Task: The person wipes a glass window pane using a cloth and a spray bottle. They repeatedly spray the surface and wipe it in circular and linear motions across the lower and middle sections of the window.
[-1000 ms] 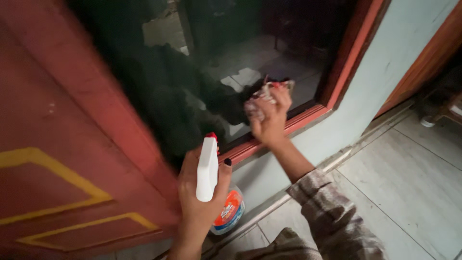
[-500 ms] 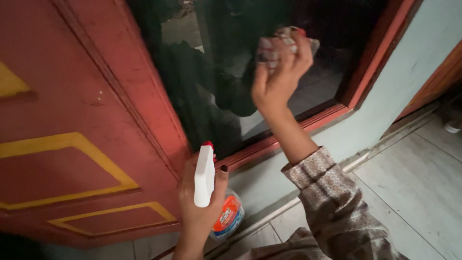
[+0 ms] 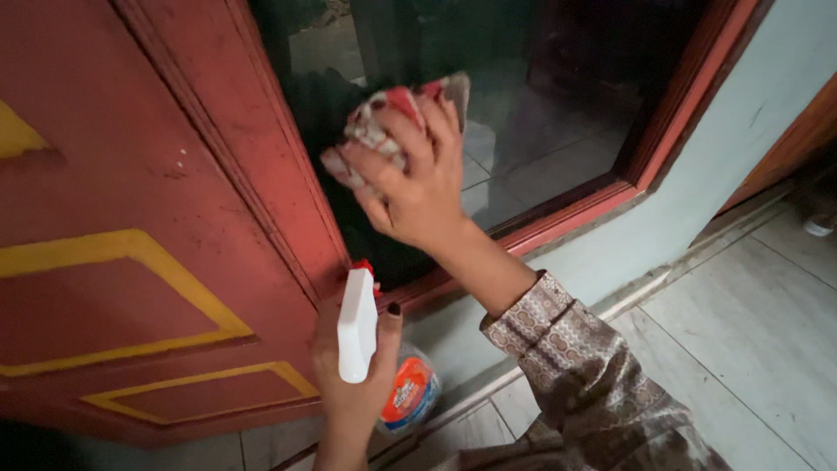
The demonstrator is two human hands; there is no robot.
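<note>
Your right hand (image 3: 417, 179) presses one crumpled, red-and-white patterned cloth (image 3: 384, 122) against the dark window glass (image 3: 540, 96); your left hand (image 3: 353, 366) grips one white-topped spray bottle (image 3: 359, 324).

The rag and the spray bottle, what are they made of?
The rag in the right hand looks like soft patterned cloth: it bunches and folds against the dark window glass. The spray bottle in the left hand looks like plastic: a smooth white trigger head and a see-through body.
</note>
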